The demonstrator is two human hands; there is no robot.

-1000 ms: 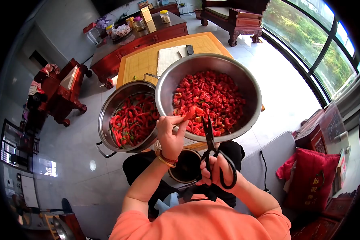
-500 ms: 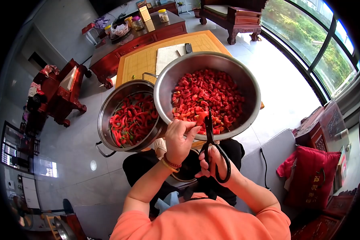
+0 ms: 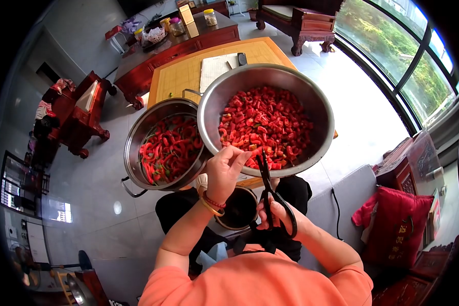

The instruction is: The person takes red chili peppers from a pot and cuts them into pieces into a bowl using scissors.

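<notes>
Peppers [image 3: 266, 122] in bowl [image 3: 320, 133] | wooden table [image 3: 178, 74] | tiled floor [image 3: 102, 176] | large window [image 3: 382, 43]

head view | head-worn | faces forward and down | hands [image 3: 223, 174] near | window [image 3: 375, 38] farther off

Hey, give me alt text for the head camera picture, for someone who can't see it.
The left hand pinches a piece of red chili as the right hand works black scissors at it, over a metal basin of cut chilies. To its left stands a pot of whole ones.
</notes>
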